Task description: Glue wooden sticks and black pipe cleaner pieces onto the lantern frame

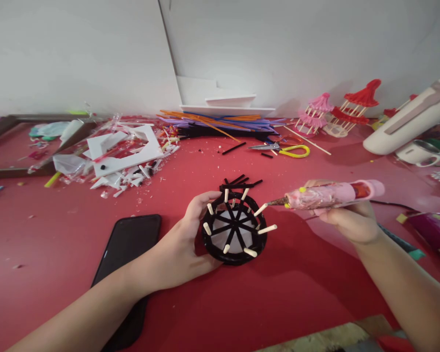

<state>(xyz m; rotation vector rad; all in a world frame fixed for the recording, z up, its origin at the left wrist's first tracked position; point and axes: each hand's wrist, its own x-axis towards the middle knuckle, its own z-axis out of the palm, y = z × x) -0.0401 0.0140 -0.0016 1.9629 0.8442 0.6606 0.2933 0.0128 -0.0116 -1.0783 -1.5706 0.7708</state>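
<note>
My left hand [183, 244] is closed round the left side of a small round craft frame [204, 242]. Black fuzzy strips form its rim and cross at its middle like spokes, and several pale wooden sticks stand up from the rim. In my right hand [348, 217] is a pink hot glue gun [322, 195], pointing left. Its dark nozzle is at the top of one stick on the frame's right side; I cannot tell if they touch. Several short black pipe cleaner pieces [242, 185] lie just behind the frame.
A black phone [132, 244] lies under my left forearm. Scraps and white foam board [132, 156] pile up at the left. Behind are pipe cleaners [212, 122], yellow-handled scissors [295, 150], small pink and red stick models [355, 105], a mug [418, 152] and a large pale bottle [407, 117].
</note>
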